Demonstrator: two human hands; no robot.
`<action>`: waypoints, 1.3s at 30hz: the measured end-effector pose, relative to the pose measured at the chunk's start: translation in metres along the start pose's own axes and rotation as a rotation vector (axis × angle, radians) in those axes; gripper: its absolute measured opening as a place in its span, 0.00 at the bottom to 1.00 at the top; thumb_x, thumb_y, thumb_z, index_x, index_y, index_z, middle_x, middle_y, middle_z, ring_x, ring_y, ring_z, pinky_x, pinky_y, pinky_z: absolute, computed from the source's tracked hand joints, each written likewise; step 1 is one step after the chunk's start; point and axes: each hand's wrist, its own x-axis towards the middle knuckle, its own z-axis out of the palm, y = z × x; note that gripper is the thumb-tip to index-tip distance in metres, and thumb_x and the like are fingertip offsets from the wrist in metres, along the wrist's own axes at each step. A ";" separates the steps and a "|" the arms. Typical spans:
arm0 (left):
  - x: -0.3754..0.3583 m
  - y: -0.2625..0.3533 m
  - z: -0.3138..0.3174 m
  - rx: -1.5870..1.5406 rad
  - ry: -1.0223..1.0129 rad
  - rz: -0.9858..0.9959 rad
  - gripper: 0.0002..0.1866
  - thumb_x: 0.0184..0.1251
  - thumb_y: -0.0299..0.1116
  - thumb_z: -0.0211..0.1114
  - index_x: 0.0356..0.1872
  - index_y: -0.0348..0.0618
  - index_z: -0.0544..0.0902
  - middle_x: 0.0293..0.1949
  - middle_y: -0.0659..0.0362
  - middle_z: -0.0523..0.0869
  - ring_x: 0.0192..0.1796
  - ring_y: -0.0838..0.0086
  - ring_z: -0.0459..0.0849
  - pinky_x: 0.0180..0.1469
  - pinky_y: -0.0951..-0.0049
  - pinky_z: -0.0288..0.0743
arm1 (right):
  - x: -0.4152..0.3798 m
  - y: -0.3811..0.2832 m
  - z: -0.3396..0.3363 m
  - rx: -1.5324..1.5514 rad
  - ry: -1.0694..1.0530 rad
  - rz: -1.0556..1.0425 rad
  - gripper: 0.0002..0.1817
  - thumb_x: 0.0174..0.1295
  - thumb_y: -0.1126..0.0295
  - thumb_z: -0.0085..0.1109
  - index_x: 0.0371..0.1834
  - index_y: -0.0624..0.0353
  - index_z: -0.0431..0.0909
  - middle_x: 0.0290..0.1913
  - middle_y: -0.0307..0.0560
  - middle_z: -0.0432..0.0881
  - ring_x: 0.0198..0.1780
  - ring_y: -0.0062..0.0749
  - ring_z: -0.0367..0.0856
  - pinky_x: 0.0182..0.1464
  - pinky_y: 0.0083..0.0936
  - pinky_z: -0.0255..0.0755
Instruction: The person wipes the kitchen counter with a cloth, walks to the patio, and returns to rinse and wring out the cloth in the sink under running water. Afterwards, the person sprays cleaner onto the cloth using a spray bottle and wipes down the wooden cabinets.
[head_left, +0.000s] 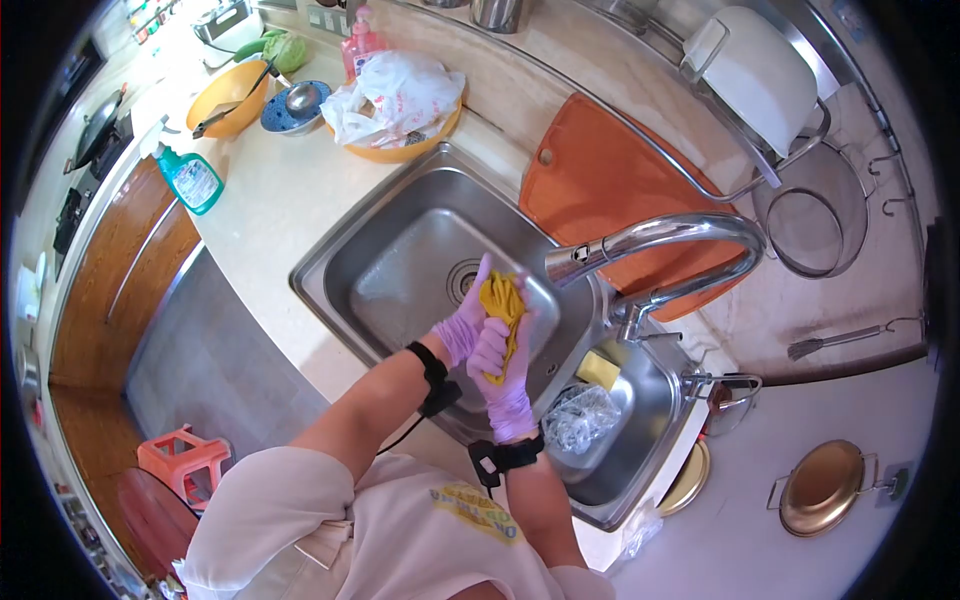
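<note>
Both hands wear light purple gloves and meet over the larger basin of a steel sink (375,275). A bunched yellow cloth (502,298) is between them. My left hand (468,312) grips the upper part of the cloth, its fingers partly hidden behind it. My right hand (502,365) is wrapped round the lower part, with a tail of cloth showing beside the fingers. Just above and to the right of the cloth is the spout of a chrome faucet (690,232); no water is seen running.
The smaller basin holds a yellow sponge (598,370) and crumpled clear plastic (580,418). Behind the sink leans an orange cutting board (610,190). On the counter stand a spray bottle (190,182), an orange bowl (228,100), a blue bowl (296,112) and a white plastic bag (395,95).
</note>
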 end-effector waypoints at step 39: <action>-0.032 0.000 0.009 1.119 0.661 0.016 0.26 0.51 0.48 0.71 0.44 0.39 0.77 0.37 0.59 0.84 0.38 0.72 0.84 0.43 0.71 0.78 | -0.034 -0.037 -0.046 -2.970 1.087 -0.300 0.27 0.56 0.48 0.58 0.47 0.61 0.75 0.43 0.61 0.80 0.45 0.54 0.79 0.46 0.43 0.73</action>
